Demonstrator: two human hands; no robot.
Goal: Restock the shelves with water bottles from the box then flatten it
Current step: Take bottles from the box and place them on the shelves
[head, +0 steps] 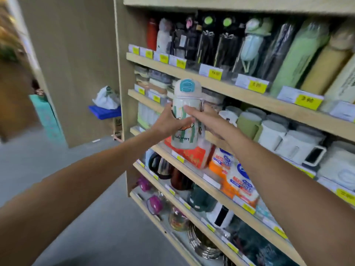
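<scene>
Mid-restock. Fingers of left hand (pixel 169 122) and right hand (pixel 210 121) clamped round 1 water bottle (pixel 184 137), upright at near edge of shelves (pixel 211 85). Not yet shelved. No box in view; flattening pending.

Wooden shelves (pixel 230 90) hold wrapped bottles (pixel 249 43), mugs (pixel 272 135) — yellow price tags (pixel 257 85) along edges.

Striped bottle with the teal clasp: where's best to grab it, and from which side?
Probably mid-body of the water bottle, from the side. It is near upright and the body is a plain cylinder; the lid is domed with a clasp. The left hand and right hand both wrap the body from opposite sides.
</scene>
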